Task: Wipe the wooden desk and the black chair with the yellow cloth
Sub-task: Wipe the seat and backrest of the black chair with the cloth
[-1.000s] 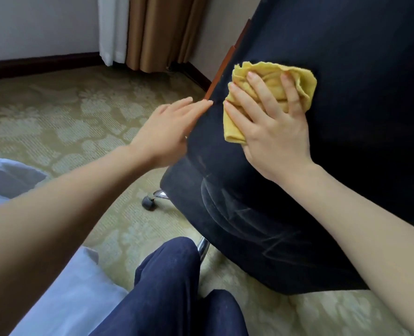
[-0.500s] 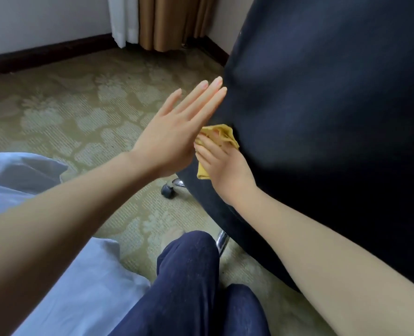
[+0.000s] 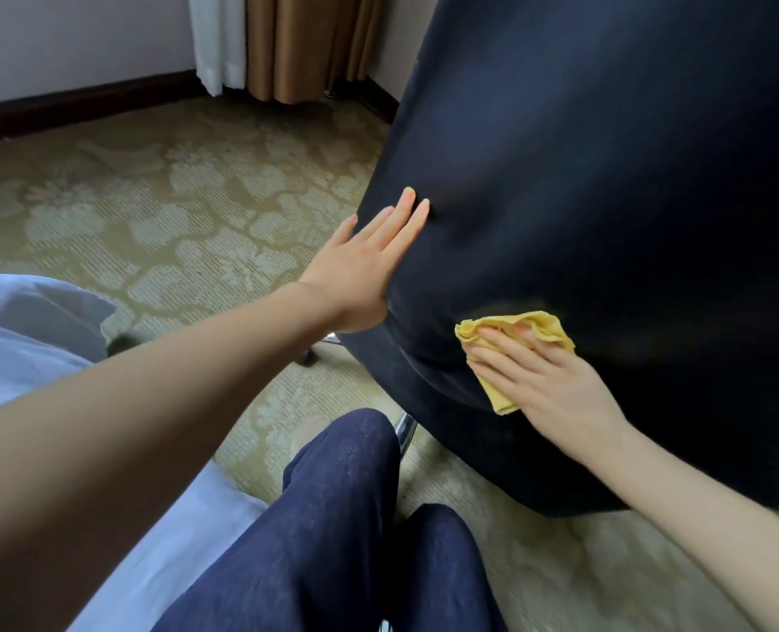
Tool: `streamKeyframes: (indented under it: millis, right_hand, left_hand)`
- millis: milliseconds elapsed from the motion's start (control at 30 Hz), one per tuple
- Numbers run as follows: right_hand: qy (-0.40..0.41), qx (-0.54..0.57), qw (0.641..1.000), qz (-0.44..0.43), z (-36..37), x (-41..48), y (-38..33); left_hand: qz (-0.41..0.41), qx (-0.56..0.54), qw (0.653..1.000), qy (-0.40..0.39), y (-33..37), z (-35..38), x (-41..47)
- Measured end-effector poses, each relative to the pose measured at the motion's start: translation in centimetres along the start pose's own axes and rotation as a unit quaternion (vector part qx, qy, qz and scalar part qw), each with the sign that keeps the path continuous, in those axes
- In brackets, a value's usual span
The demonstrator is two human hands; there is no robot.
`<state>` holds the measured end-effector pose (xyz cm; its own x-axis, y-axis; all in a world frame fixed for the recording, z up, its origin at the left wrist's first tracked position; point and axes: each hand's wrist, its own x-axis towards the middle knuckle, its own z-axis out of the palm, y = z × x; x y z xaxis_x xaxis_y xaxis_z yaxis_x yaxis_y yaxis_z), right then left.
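While the right hand [image 3: 556,385] presses the yellow cloth [image 3: 542,322], fingers straight, against the lower back of the black chair [image 3: 606,175], the left hand [image 3: 364,266] lies flat, fingers outstretched, higher on its edge. Brown curtains [image 3: 296,43] hang beyond.

My right hand [image 3: 556,385] now presses the yellow cloth [image 3: 515,339] lower right of centre on the black chair [image 3: 606,198], no longer behind my left hand [image 3: 369,266], which lies flat on the chair's edge.
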<state>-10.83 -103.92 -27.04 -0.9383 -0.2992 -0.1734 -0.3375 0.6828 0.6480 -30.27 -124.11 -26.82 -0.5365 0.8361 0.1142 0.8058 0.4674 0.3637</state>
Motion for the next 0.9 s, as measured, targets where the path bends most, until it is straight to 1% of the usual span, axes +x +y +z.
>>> streamKeyframes:
  millis: [133,267,367,500,567,633,733,900]
  right_hand:
    - [0.059,-0.008,0.998,0.018,-3.8,-0.2,3.2]
    - [0.084,-0.055,0.994,0.038,-6.5,2.7,4.6]
    - [0.058,-0.088,0.994,0.039,-7.1,5.3,4.5]
    - [-0.023,-0.165,0.985,0.046,-7.1,9.7,2.5]
    - [-0.056,-0.167,0.983,0.046,-6.0,12.1,1.4]
    - [-0.107,-0.164,0.98,0.031,-4.6,14.0,0.2]
    - [-0.132,-0.174,0.976,0.023,-2.6,15.9,-1.6]
    - [-0.154,-0.155,0.976,-0.008,0.1,16.1,-4.0]
  left_hand:
    - [-0.013,-0.03,0.999,-0.023,0.6,-0.5,-0.2]
    - [-0.005,-0.041,0.998,-0.05,0.0,-1.2,-0.1]
    - [0.012,-0.018,0.998,-0.054,-0.6,-1.8,0.2]
    - [0.039,0.013,0.999,-0.032,-1.6,-2.0,0.5]
    - [0.044,0.013,0.999,-0.027,-2.3,-1.8,1.0]
    - [0.043,0.009,0.999,-0.018,-2.6,-1.5,1.3]
    - [0.041,0.004,0.999,-0.001,-2.8,-1.1,2.0]
    - [0.002,-0.028,1.0,0.012,-2.5,-0.3,2.9]
